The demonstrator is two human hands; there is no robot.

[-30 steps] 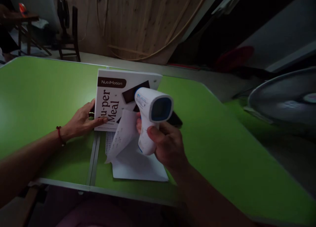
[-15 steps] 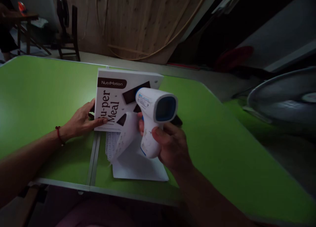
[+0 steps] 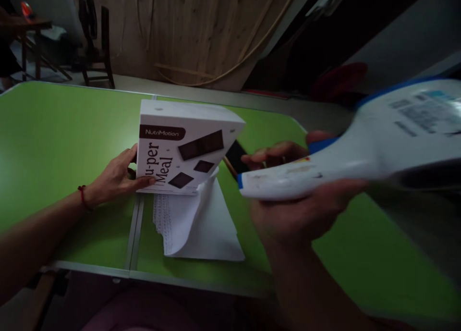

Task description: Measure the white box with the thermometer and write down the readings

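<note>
Apparently, the step was steadying the box with the thermometer held apart.
The left hand gripped the box's left edge, near the papers; the right hand clasped the thermometer (tipped on its side), so the next move seemed to call for careful wrist control.

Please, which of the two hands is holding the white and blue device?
The right hand, gripping the device by its handle; the left hand, with a red bracelet, holds the white box.
</note>
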